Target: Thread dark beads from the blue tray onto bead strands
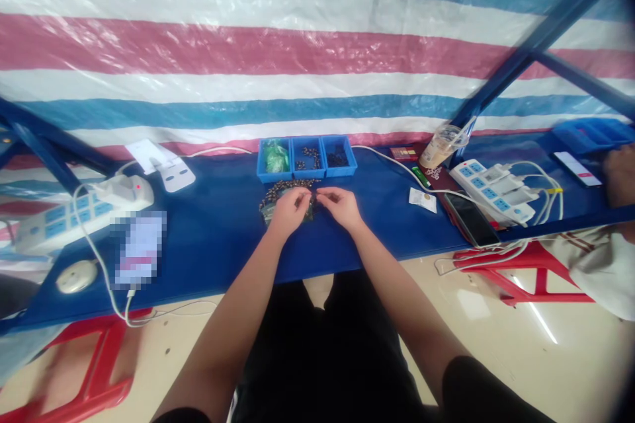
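My left hand [292, 210] and my right hand [340, 206] meet fingertip to fingertip just in front of the blue three-part tray [306, 177]. Both are closed in a pinch; whatever sits between the fingers is too small to make out. Beside and behind my left hand lies a heap of small dark and brassy parts [278, 190], partly covered by that hand. The tray's left compartment holds a green plastic bag [276, 157]. Small metal-looking parts [308, 158] lie in the middle one, and dark little pieces [338, 158] in the right one.
On the left are a power strip [74, 215], a blurred-out phone [141, 248] and cables. To the right stand a drink cup [440, 147], a dark phone [471, 219], a white packet [423, 200] and another power strip [491, 192]. A person's hand [620, 175] shows at far right.
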A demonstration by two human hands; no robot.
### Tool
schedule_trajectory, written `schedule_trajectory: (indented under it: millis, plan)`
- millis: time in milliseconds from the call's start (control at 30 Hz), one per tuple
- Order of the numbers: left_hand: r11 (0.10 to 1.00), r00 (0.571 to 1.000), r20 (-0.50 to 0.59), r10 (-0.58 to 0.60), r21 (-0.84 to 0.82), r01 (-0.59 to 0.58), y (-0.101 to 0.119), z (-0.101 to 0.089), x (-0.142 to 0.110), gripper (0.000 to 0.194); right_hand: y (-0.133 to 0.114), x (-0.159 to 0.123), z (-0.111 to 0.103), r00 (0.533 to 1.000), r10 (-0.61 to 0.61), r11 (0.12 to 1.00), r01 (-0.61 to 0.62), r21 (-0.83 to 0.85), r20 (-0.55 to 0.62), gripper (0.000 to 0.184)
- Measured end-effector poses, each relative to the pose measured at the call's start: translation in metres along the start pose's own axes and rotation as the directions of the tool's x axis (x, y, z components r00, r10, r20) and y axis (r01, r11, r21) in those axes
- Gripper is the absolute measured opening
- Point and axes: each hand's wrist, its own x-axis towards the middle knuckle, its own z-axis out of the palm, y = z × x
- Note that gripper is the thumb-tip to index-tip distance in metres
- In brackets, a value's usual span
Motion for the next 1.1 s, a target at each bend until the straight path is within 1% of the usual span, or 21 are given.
schedule_trajectory:
  millis: [167,400,533,667,833,1100]
  plan:
    - [1.000,0.999,0.026,-0.022,-0.014,0.023,0.0017,-0.0009,0.0006,0.021,0.0038,0.0014,0.0005,0.999,-0.039,0.998,0.038,0.049,0.017,0.026]
    - [0.999,0.999,0.019,-0.035,-0.038,0.035,0.0006,0.0018,-0.0016,0.021,0.0059,0.0000,-0.0021,1.000,-0.019,0.998,0.019,0.057,0.009,0.029]
    - [1.000,1.000,0.004,-0.019,-0.017,0.019,0.0009,0.0020,-0.0017,0.018,0.0057,-0.0010,-0.0025,0.999,-0.025,0.998,0.023,0.055,0.027,0.033]
    - [1.000,1.000,-0.004,0.014,0.010,-0.014,0.0014,0.0015,-0.0007,0.019,0.0051,-0.0011,-0.0015,1.000,-0.017,0.997,0.016,0.078,0.020,0.038]
    - [0.998,0.999,0.017,0.044,0.038,-0.045,0.0021,0.0004,0.0006,0.022,0.0034,-0.0017,-0.0008,1.000,-0.009,0.998,0.008,0.058,0.021,0.035]
    - [1.000,1.000,-0.014,0.011,0.006,-0.011,0.0023,0.0007,-0.0005,0.020,0.0007,-0.0016,-0.0022,1.000,-0.001,1.000,0.000,0.021,0.027,0.032]
